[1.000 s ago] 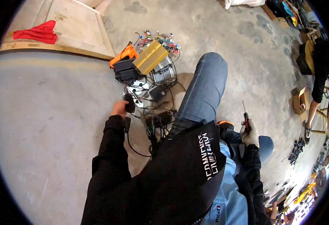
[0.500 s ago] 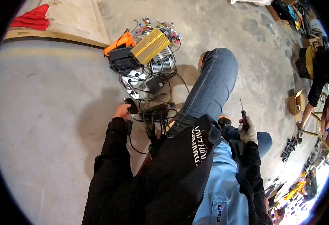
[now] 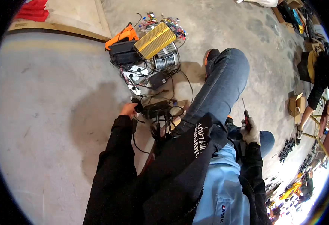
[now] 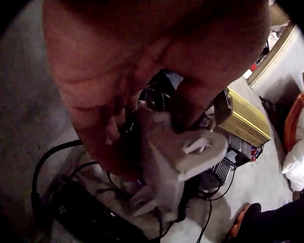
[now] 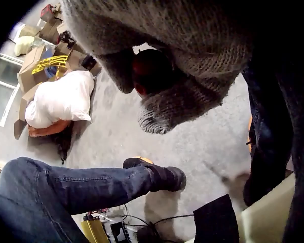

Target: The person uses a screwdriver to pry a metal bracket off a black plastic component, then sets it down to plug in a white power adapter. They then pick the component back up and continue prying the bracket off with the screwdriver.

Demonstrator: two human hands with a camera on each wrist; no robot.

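In the head view my bare left hand (image 3: 128,109) grips a dark part (image 3: 137,105) low over a tangle of black cables (image 3: 163,122). The left wrist view shows a pale bracket (image 4: 164,154) with a slotted tab at the left hand's curled fingers. A black brick-shaped box (image 4: 93,212) lies below it. My right hand (image 3: 251,134), in a knitted glove, holds a screwdriver (image 3: 247,117) by its red and black handle, blade pointing away from me. Seen from the right wrist, glove fingers wrap the handle (image 5: 148,71).
Beyond the left hand are a gold finned box (image 3: 155,40), a silver finned box (image 3: 169,59), a black box (image 3: 124,52), white parts (image 3: 136,74) and an orange item (image 3: 122,35). My bent knee (image 3: 235,62) stands right of them. Another person's arm (image 3: 314,95) shows far right.
My left hand has shifted slightly right with the dark part, close to the black cables. The right hand still holds the screwdriver in much the same place.
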